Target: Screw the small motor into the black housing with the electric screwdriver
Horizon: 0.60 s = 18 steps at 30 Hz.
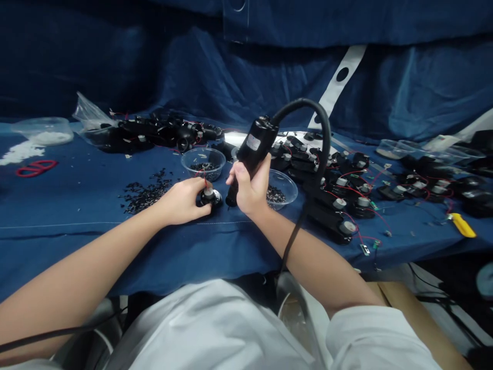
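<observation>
**Q:** What's being gripped right now, folks?

**A:** A small black round part (210, 200) with a pale cap and a red wire is being held in a narrow pinch by the left hand (181, 201), and it's being kept down on the blue cloth (77, 205). A black electric screwdriver (256, 146) is being gripped around its body by the right hand (249, 192), tip pointing down, with its thick black cord (308, 105) arching up and over behind it.

**Q:** Are those two touching? And what's being kept around them?

**A:** The screwdriver tip is being held just beside the part, apparently not touching. A clear plastic bowl (203, 163) of small black pieces is sitting just beyond the hands, and a second clear bowl (283, 188) is partly hidden behind the right hand. Loose black pieces (146, 192) are being left in a heap on the cloth to the left. Black wired assemblies (339, 208) are being lined up on the right, near a yellow utility knife (461, 225), while red scissors (36, 167) are lying far left.
</observation>
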Tool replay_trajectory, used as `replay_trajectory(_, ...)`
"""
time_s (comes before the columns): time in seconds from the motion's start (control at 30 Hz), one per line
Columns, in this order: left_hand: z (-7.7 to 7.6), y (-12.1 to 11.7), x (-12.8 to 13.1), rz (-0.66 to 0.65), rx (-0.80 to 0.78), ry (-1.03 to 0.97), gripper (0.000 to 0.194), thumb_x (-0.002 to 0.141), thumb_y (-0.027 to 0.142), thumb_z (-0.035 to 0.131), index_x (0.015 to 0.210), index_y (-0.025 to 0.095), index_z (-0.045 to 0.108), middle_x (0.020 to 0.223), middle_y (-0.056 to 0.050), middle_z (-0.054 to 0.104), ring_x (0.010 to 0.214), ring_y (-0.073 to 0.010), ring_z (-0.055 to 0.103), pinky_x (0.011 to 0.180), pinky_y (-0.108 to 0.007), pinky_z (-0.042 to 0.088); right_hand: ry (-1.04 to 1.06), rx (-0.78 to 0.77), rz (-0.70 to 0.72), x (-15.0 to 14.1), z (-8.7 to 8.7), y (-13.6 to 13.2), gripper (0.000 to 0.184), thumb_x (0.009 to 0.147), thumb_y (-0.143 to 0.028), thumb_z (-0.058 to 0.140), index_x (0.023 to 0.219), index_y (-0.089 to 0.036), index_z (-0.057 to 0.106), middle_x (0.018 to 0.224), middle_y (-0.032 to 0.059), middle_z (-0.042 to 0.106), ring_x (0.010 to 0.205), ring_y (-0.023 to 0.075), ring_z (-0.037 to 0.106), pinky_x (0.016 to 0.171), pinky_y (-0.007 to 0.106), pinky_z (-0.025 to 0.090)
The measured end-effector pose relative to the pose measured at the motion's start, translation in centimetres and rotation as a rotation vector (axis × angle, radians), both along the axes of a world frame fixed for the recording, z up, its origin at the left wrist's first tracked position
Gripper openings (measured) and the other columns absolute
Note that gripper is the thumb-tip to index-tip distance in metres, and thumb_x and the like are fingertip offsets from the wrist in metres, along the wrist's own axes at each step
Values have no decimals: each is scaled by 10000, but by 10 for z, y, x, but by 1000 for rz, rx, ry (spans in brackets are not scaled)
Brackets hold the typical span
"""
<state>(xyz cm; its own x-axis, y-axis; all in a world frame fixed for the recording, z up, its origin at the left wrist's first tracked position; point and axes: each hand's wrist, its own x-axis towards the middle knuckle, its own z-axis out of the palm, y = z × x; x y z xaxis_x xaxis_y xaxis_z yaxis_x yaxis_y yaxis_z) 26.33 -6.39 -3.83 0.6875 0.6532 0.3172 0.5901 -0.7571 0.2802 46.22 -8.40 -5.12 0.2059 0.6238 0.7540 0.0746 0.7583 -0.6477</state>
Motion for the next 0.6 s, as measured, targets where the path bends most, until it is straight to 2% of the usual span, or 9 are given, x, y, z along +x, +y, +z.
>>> replay_trajectory(0.1,3,2,-6,-125,130,-140,296,851,300,659,1124,187,635,1128,-98,727,1070,-282,707,996,-425,574,137,64,-28,-1,3,0,369,983,-557,656,1146,-306,440,759,-91,615,506,98,612,518,281,522)
replay_trajectory(0.17,5,1,-9,-209,205,-202,304,883,266,675,1173,188,630,1304,-136,689,1232,-293,673,1102,-440,543,160,95,-35,-1,5,-1,372,978,-562,656,1147,-306,445,754,-92,619,491,94,606,501,273,508)
replay_trajectory(0.27,8,-2,-11,-312,185,-199,251,934,219,664,1182,190,652,1593,-174,510,1405,-294,593,1184,-427,511,154,125,-68,1,8,-2,364,985,-566,631,1160,-311,440,737,-92,620,488,97,608,499,271,505)
replay_trajectory(0.33,8,-3,-10,-358,120,-153,190,964,222,647,1147,194,691,1657,-162,449,1429,-293,581,1186,-419,517,146,125,-80,2,8,-2,358,987,-566,624,1162,-313,440,732,-92,619,490,97,614,506,272,515)
replay_trajectory(0.4,6,-3,-7,-359,72,-116,185,990,285,658,1140,203,726,1566,-152,555,1392,-293,610,1168,-423,530,140,111,-79,2,6,0,358,985,-565,627,1162,-314,444,731,-96,615,487,93,613,506,266,517)
replay_trajectory(0.47,4,-1,-4,-336,49,-111,218,1006,366,671,1135,208,747,1322,-123,713,1261,-275,681,1122,-420,551,139,96,-64,2,4,1,355,980,-557,643,1153,-312,453,734,-99,618,485,88,612,500,258,511)
replay_trajectory(0.53,1,2,0,-307,41,-147,239,1008,415,678,1102,209,756,1095,-77,775,1075,-245,728,1070,-413,562,146,85,-36,2,2,2,359,971,-542,670,1159,-312,467,733,-100,629,485,91,613,495,257,505)
replay_trajectory(0.6,-1,3,1,-270,30,-177,235,1004,425,676,1044,208,758,1008,-53,790,979,-232,735,1040,-415,562,155,83,-9,1,1,2,373,963,-527,692,1184,-315,479,733,-98,637,484,96,612,491,261,501)
